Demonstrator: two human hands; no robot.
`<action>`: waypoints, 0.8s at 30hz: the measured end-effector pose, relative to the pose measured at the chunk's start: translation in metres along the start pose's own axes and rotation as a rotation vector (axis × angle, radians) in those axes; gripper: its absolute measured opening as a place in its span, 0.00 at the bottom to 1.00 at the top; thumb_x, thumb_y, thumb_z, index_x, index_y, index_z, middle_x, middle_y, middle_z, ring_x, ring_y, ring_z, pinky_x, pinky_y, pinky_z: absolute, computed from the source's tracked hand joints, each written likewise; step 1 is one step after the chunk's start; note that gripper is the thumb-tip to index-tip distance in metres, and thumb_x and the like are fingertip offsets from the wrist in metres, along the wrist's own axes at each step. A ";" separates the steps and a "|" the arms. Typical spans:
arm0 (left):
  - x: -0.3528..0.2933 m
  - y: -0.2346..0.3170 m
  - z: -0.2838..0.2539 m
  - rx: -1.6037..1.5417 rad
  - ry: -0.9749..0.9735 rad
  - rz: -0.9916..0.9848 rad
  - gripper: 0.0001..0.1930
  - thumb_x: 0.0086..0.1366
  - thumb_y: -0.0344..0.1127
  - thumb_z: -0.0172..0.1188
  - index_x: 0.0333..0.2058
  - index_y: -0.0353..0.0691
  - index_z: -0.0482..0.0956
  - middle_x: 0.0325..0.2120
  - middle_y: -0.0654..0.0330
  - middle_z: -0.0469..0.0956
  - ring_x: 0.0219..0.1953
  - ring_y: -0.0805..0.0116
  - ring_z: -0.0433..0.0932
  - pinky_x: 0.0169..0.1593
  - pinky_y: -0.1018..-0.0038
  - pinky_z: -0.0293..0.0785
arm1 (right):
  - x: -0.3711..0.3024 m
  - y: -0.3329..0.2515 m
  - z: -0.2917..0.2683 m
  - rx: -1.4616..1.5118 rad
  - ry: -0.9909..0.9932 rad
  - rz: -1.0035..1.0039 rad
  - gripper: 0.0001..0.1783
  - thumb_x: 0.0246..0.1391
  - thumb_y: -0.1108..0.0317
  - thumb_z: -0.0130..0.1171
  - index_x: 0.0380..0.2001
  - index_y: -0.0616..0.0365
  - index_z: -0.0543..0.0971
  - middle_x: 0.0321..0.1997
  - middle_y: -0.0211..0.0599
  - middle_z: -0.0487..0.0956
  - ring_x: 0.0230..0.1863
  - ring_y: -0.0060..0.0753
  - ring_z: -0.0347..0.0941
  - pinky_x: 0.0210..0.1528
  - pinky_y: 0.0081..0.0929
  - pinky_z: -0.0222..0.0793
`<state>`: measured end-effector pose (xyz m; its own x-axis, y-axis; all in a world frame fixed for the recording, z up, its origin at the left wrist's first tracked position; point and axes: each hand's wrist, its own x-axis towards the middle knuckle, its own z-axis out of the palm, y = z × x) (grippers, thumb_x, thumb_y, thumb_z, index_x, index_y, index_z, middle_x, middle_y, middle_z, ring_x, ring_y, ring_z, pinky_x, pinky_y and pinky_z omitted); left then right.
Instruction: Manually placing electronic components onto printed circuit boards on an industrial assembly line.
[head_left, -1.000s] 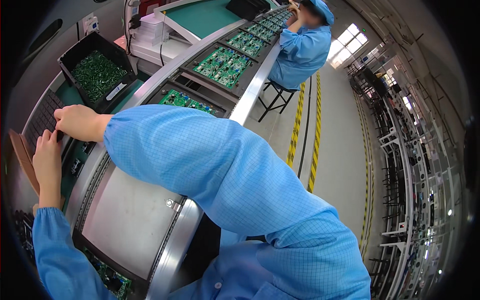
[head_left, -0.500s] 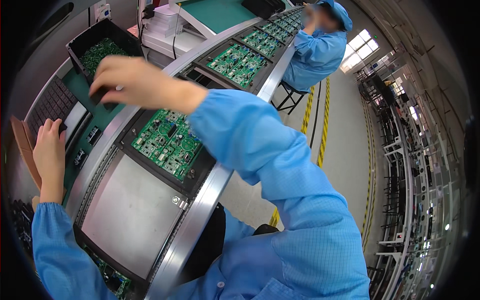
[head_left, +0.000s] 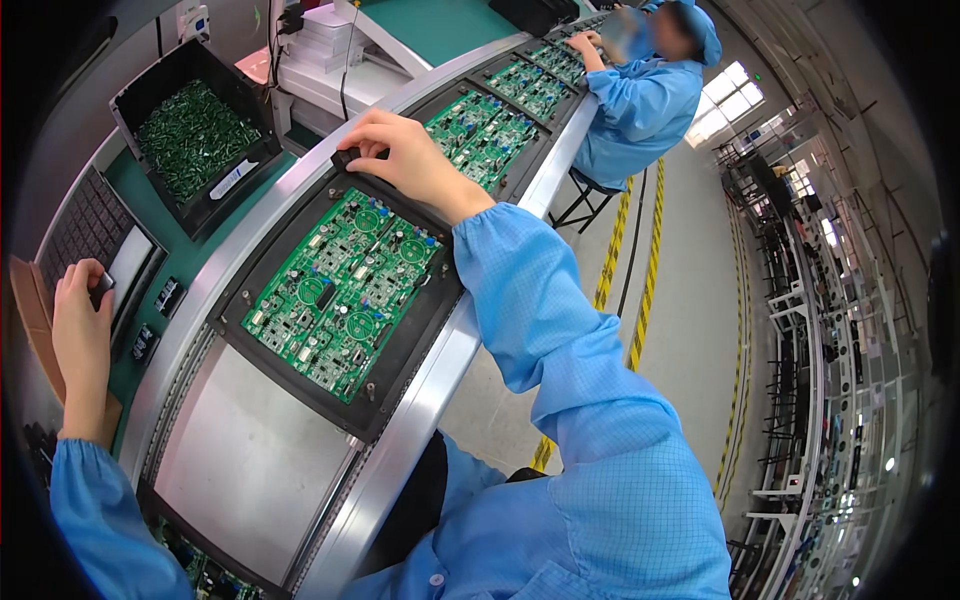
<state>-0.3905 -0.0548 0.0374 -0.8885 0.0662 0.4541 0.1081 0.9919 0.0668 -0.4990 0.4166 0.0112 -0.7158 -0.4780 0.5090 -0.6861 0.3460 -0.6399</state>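
Observation:
My right hand (head_left: 408,155) reaches to the far left corner of a black carrier frame (head_left: 290,385) on the conveyor. Its fingers pinch a small black block (head_left: 346,158); whether this block is loose or belongs to the frame, I cannot tell. Within the carrier lie green circuit boards (head_left: 335,285) with round outlines and small parts. On the left, my left hand (head_left: 82,310) is closed on a small dark piece (head_left: 102,289), beside a black gridded tray (head_left: 85,235). Two small black components (head_left: 169,297) sit on the green mat (head_left: 190,250) nearby.
A black bin (head_left: 195,140) of small green pieces stands beyond the tray. More loaded carriers (head_left: 490,130) line the conveyor's far stretch, where a co-worker in blue (head_left: 640,110) sits. The metal conveyor rail (head_left: 420,370) runs along my side. A cardboard piece (head_left: 35,310) stands far left.
My right hand has swung from above the bin's near side rightward to the carrier's far corner. The carrier sits nearer me along the conveyor. My left hand stays by the tray.

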 end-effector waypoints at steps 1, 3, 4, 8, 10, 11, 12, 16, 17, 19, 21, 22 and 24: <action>0.000 0.001 -0.004 0.016 -0.012 -0.006 0.14 0.59 0.21 0.64 0.43 0.38 0.73 0.38 0.58 0.75 0.46 0.58 0.76 0.49 0.64 0.74 | 0.000 -0.001 -0.003 -0.056 -0.035 -0.037 0.15 0.49 0.78 0.72 0.42 0.60 0.85 0.40 0.34 0.79 0.39 0.28 0.78 0.42 0.26 0.76; 0.009 0.001 -0.009 0.055 -0.045 0.117 0.16 0.58 0.21 0.64 0.44 0.38 0.73 0.40 0.56 0.75 0.48 0.55 0.77 0.50 0.64 0.72 | -0.002 0.007 -0.008 -0.154 -0.070 -0.181 0.14 0.50 0.76 0.70 0.42 0.59 0.85 0.40 0.35 0.79 0.39 0.33 0.78 0.42 0.28 0.75; 0.011 0.013 -0.014 -0.087 0.008 0.167 0.15 0.59 0.19 0.63 0.44 0.36 0.73 0.41 0.54 0.75 0.48 0.53 0.77 0.51 0.64 0.73 | -0.004 0.004 -0.013 -0.229 -0.071 -0.202 0.14 0.51 0.75 0.70 0.42 0.58 0.85 0.39 0.35 0.79 0.38 0.32 0.77 0.41 0.27 0.75; 0.022 0.081 -0.031 -0.379 0.000 0.220 0.15 0.58 0.18 0.65 0.45 0.34 0.77 0.40 0.55 0.79 0.43 0.60 0.82 0.47 0.71 0.77 | -0.011 -0.003 -0.033 -0.255 -0.216 -0.073 0.14 0.52 0.75 0.69 0.43 0.58 0.84 0.40 0.33 0.78 0.37 0.30 0.76 0.42 0.27 0.74; 0.013 0.129 -0.038 -0.548 -0.086 0.080 0.14 0.57 0.22 0.66 0.43 0.35 0.80 0.37 0.56 0.81 0.38 0.63 0.82 0.42 0.70 0.78 | -0.010 0.002 -0.024 -0.261 -0.245 -0.115 0.14 0.52 0.75 0.69 0.44 0.58 0.84 0.41 0.33 0.78 0.37 0.31 0.76 0.42 0.28 0.74; 0.011 0.151 -0.038 -0.540 -0.141 0.071 0.13 0.56 0.23 0.66 0.42 0.36 0.81 0.35 0.57 0.82 0.36 0.64 0.82 0.40 0.70 0.78 | -0.011 0.003 -0.024 -0.287 -0.270 -0.144 0.14 0.52 0.75 0.69 0.44 0.58 0.84 0.41 0.33 0.78 0.38 0.32 0.77 0.42 0.29 0.75; 0.008 0.167 -0.035 -0.533 -0.197 0.063 0.12 0.55 0.25 0.67 0.40 0.36 0.82 0.33 0.57 0.83 0.34 0.65 0.82 0.39 0.69 0.79 | -0.013 0.004 -0.023 -0.289 -0.265 -0.139 0.14 0.52 0.75 0.69 0.44 0.58 0.84 0.41 0.33 0.78 0.38 0.32 0.77 0.42 0.29 0.75; 0.009 0.206 -0.011 -0.665 -0.466 0.018 0.13 0.54 0.27 0.66 0.40 0.35 0.83 0.31 0.53 0.84 0.33 0.60 0.83 0.40 0.67 0.79 | -0.010 0.002 -0.013 -0.269 -0.260 -0.132 0.14 0.51 0.75 0.69 0.43 0.57 0.84 0.42 0.35 0.78 0.42 0.38 0.78 0.45 0.33 0.76; 0.013 0.214 -0.001 -0.659 -0.490 0.039 0.13 0.54 0.27 0.66 0.40 0.35 0.83 0.31 0.52 0.83 0.34 0.59 0.83 0.41 0.66 0.79 | -0.012 0.003 -0.014 -0.267 -0.246 -0.121 0.14 0.51 0.76 0.69 0.43 0.57 0.84 0.42 0.35 0.78 0.42 0.38 0.78 0.45 0.32 0.76; 0.021 0.224 0.021 -0.660 -0.500 0.097 0.12 0.54 0.27 0.66 0.40 0.36 0.83 0.32 0.51 0.84 0.36 0.55 0.84 0.43 0.63 0.80 | -0.012 0.007 -0.017 -0.255 -0.233 -0.116 0.14 0.50 0.76 0.69 0.43 0.57 0.84 0.42 0.35 0.78 0.42 0.38 0.78 0.45 0.32 0.76; 0.028 0.224 0.035 -0.610 -0.458 0.161 0.12 0.54 0.27 0.65 0.39 0.36 0.84 0.32 0.51 0.84 0.36 0.54 0.85 0.43 0.62 0.80 | -0.011 0.009 -0.023 -0.325 -0.268 -0.136 0.15 0.49 0.77 0.70 0.43 0.57 0.84 0.41 0.35 0.78 0.42 0.38 0.78 0.45 0.32 0.76; 0.030 0.223 0.037 -0.571 -0.411 0.232 0.12 0.54 0.27 0.65 0.39 0.37 0.84 0.33 0.51 0.85 0.37 0.53 0.85 0.44 0.62 0.80 | -0.010 0.009 -0.023 -0.334 -0.286 -0.126 0.15 0.48 0.78 0.70 0.42 0.58 0.84 0.40 0.35 0.77 0.42 0.39 0.78 0.45 0.33 0.76; 0.037 0.230 0.037 -0.523 -0.516 0.170 0.11 0.54 0.27 0.64 0.38 0.37 0.85 0.34 0.51 0.85 0.39 0.52 0.85 0.44 0.62 0.81 | -0.009 0.013 -0.029 -0.365 -0.308 -0.146 0.15 0.48 0.78 0.70 0.42 0.58 0.84 0.41 0.36 0.77 0.42 0.40 0.77 0.45 0.34 0.76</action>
<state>-0.4150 0.1799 0.0366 -0.9229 0.3839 0.0310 0.3461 0.7913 0.5040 -0.5053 0.4484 0.0148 -0.5753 -0.7394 0.3496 -0.8162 0.4917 -0.3032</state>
